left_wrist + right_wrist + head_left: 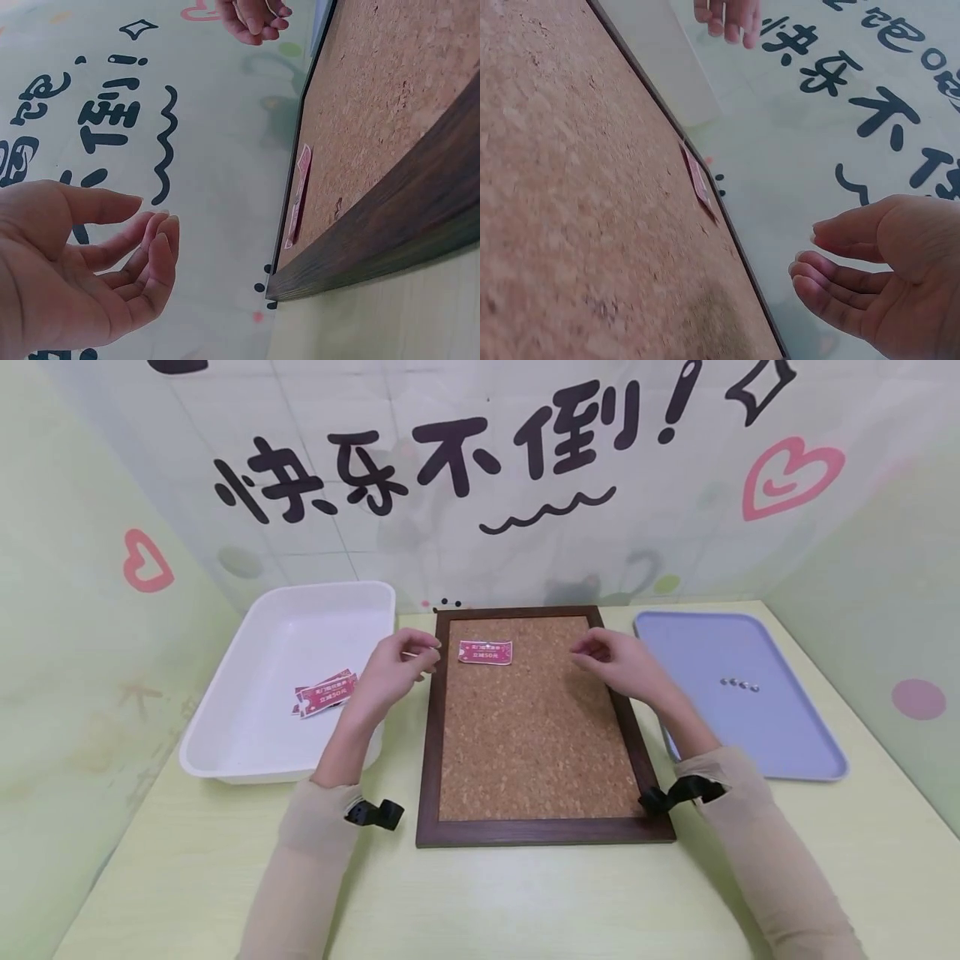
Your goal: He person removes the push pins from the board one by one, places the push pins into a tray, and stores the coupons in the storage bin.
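A framed cork board (536, 735) lies on the table between both hands. One pink coupon (486, 652) with white lettering is on its upper left, a small shiny spot at its top edge. My left hand (397, 668) hovers over the gap between the board's left frame and a white bin; its loosely curled fingers (161, 255) hold nothing. Above the board's upper right side is my right hand (618, 664), also loosely curled, with a gap between thumb and fingers (832, 281) and nothing in it. More pink coupons (327, 693) lie overlapping in the bin.
The white plastic bin (262, 635) stands left of the board. To the right, a blue-purple tray (772, 727) carries several small silvery pieces (740, 685) in a row. A printed wall (465, 560) rises close behind everything. Pale table surface (540, 902) shows in front.
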`<state>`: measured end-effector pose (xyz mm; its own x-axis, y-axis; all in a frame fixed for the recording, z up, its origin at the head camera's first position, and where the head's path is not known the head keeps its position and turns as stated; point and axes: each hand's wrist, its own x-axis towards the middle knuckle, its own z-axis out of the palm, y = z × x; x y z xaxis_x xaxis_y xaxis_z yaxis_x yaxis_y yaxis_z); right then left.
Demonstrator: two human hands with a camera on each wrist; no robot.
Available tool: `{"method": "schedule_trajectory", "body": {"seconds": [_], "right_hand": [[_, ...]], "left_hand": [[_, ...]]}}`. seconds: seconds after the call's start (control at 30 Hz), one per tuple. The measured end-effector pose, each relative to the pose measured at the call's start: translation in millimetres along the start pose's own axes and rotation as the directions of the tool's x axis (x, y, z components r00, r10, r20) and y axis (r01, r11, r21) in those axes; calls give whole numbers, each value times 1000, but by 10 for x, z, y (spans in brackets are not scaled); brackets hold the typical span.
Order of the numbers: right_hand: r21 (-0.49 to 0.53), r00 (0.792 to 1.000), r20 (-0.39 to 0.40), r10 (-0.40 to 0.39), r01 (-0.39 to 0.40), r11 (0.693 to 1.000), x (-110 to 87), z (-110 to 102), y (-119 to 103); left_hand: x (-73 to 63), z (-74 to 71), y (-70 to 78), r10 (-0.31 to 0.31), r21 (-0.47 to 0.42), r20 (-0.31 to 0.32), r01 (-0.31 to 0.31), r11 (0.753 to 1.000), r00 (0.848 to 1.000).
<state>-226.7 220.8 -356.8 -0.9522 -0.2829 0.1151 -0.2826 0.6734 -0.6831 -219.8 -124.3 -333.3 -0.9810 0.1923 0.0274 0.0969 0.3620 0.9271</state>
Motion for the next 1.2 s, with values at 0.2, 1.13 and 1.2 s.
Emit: {"method": "schedule_trajectory", "body": {"seconds": [0.2,1.13,1.2], "right_hand": [[40,1000,-6,-21,22,999,177,156,-89],[-14,996,83,12,-10,1000,874,803,-347],[-12,995,102,11,-10,1000,923,849,-335]], "left_hand": [[106,125,-1,-29,-5,12,29,1000,1000],[603,414,-209,-212,90,-40,215,973,976],[625,429,-221,-222,96,-50,226,969,974]]}}
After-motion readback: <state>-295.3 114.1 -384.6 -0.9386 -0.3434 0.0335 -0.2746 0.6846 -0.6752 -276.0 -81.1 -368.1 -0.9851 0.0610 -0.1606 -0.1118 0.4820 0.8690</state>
